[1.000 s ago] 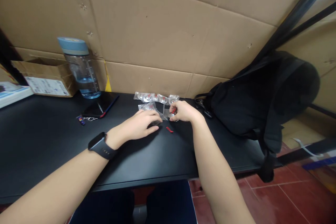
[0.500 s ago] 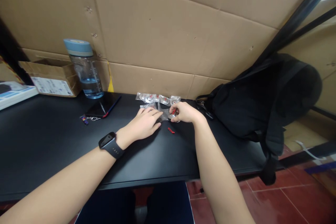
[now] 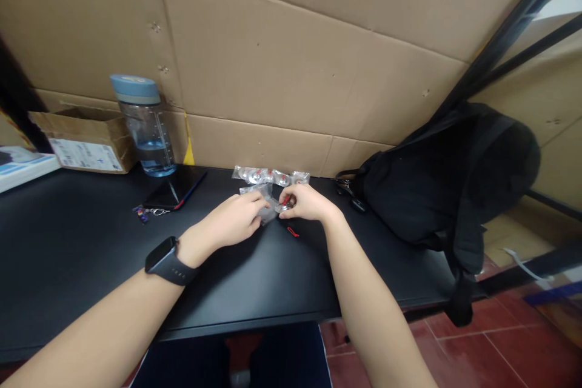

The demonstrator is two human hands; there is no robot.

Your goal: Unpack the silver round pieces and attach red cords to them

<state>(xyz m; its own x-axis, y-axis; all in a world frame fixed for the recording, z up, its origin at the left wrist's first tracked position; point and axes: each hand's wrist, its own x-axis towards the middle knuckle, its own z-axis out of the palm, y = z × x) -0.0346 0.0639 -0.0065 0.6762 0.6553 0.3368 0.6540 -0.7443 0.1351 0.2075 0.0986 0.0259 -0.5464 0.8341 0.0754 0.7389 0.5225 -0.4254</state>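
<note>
My left hand (image 3: 239,215), with a black watch on its wrist, is closed with curled fingers on a small clear plastic bag (image 3: 269,213). Right beside it, my right hand (image 3: 309,201) pinches a round, shiny disc (image 3: 282,207) with something red on it. The disc is partly hidden by my fingers and lies close to the bag. A little red loop (image 3: 293,231) rests on the black table in front of my right hand. Behind both hands runs a row of several shiny discs in clear packets (image 3: 257,176).
To the left stand a water bottle (image 3: 145,127) with a blue lid, an open cardboard box (image 3: 86,142) and a phone (image 3: 175,191) with a charm. A black backpack (image 3: 436,176) leans at the right, keys (image 3: 357,203) beside it. Cardboard (image 3: 273,60) walls the back.
My right hand has brought the disc left, nearer the plastic bag. My left fingers, flatter before, are now curled on the bag. The whole view has shifted slightly.
</note>
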